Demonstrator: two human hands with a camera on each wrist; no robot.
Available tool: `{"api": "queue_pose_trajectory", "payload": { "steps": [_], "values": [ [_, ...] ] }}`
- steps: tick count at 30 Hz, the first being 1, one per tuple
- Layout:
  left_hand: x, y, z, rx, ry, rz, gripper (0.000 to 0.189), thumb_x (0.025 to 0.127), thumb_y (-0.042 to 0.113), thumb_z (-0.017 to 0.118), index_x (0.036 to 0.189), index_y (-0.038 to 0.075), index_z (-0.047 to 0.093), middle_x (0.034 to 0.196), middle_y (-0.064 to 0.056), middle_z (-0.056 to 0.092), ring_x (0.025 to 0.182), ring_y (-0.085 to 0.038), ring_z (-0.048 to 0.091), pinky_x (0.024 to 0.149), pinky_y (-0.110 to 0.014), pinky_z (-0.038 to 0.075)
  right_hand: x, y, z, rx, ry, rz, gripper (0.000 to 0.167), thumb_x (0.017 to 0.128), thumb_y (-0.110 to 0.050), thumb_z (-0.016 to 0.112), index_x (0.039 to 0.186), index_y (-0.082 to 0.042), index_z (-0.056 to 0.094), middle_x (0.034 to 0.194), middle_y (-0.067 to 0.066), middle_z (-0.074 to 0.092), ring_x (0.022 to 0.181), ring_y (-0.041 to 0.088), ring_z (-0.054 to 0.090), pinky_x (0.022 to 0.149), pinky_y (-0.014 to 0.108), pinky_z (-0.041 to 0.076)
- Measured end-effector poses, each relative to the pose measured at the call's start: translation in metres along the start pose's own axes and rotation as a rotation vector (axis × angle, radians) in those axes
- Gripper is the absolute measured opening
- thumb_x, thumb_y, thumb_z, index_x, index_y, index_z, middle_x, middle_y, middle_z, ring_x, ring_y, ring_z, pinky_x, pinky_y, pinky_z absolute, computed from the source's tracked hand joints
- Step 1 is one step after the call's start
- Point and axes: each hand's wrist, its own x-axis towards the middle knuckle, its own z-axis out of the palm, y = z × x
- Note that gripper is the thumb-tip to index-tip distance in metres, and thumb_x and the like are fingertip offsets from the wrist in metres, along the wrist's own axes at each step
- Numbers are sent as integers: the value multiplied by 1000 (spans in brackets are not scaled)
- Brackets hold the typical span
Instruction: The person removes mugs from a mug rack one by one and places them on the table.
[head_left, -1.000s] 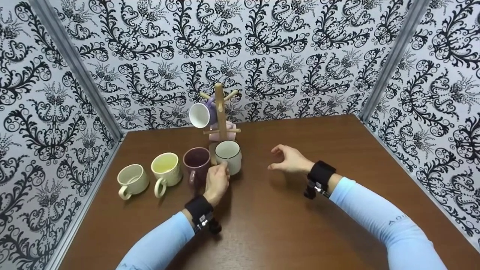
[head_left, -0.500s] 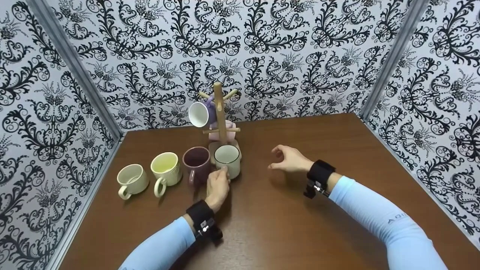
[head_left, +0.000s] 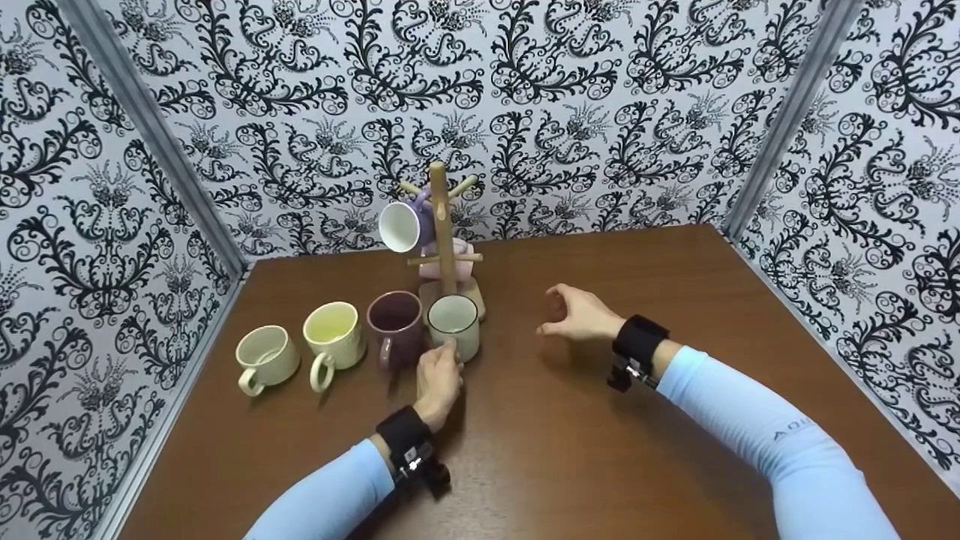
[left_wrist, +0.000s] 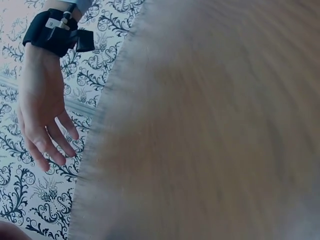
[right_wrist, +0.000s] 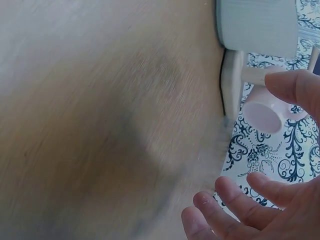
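In the head view my left hand [head_left: 439, 382] pinches the handle side of a white mug [head_left: 454, 327] with a dark rim; the handle itself is hidden by the fingers. The mug stands upright, just in front of the base of a wooden mug tree [head_left: 444, 225]. My right hand [head_left: 583, 315] hovers over the table to the right of it, fingers and thumb loosely curved apart with nothing between them. The right wrist view shows those spread fingers [right_wrist: 245, 205], and the white mug's side [right_wrist: 257, 27] at the top.
A lilac mug [head_left: 405, 226] hangs on an upper peg, and a pink mug [head_left: 457, 260] hangs low behind the post. Left of the white mug stand a dark purple mug [head_left: 395, 326], a yellow mug [head_left: 334, 341] and a cream mug [head_left: 268, 358]. Patterned walls [head_left: 525, 112] border the brown table [head_left: 600, 450].
The left hand has drawn the white mug a little toward the person, so more of the mug tree's base shows behind it. My right hand has stayed nearly still.
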Motion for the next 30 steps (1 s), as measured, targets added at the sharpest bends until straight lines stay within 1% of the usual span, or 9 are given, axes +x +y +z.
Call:
{"api": "queue_pose_trajectory", "payload": {
  "steps": [3,6,12,16,18,21,23,26,30],
  "values": [
    [-16,22,0,-29,-48,-13,47,116,32,49,71,20,54,60,9,49,47,-7,46,44,-22,38,1,-2,-3,-52,1,29,88,88,-42,88,154,7,55,141,31,71,132,48,69,116,63,55],
    [-31,46,-2,7,-94,-48,47,119,32,45,76,16,55,64,7,50,49,-7,45,44,-21,36,1,-2,-4,-120,-5,48,85,90,-40,86,154,7,55,144,32,70,134,48,67,117,62,54],
    [-34,65,-12,191,-160,-82,51,121,34,44,99,-1,75,86,-6,73,53,-9,59,44,-22,38,3,2,-5,-162,-10,62,80,90,-39,86,150,7,59,142,33,70,133,50,67,116,62,55],
    [-33,79,-25,342,-236,-72,44,118,30,50,114,-4,76,100,-14,78,59,-13,68,44,-23,42,5,2,-5,-164,-25,68,79,90,-39,86,148,7,61,142,33,70,133,50,67,117,62,55],
    [-32,89,-34,436,-250,-54,39,115,28,54,113,-3,77,95,-18,79,60,-17,71,44,-24,44,7,-1,-6,-167,-36,71,79,90,-40,86,148,7,61,143,32,70,133,50,67,117,61,55],
    [-28,107,-46,586,-227,6,33,112,28,59,109,3,80,78,-16,77,56,-17,68,45,-24,45,11,-9,-10,-172,-47,74,79,91,-40,86,149,8,60,145,33,69,135,50,67,118,61,55],
    [-25,122,-53,662,-217,46,31,111,28,61,111,6,82,74,-15,78,55,-16,66,46,-24,46,14,-15,-14,-175,-49,78,79,93,-39,86,150,7,58,148,33,67,136,49,66,119,61,54],
    [-19,145,-59,711,-211,114,29,109,28,64,116,8,83,77,-12,79,58,-14,65,52,-24,49,20,-29,-24,-178,-44,80,80,94,-38,86,152,7,57,151,33,65,139,49,65,121,60,53],
    [-8,180,-58,700,-180,232,29,109,31,65,111,8,83,81,-8,80,65,-14,67,61,-27,52,30,-53,-43,-156,10,39,76,94,-35,87,152,5,58,152,31,65,140,47,64,122,59,53]
  ]
}}
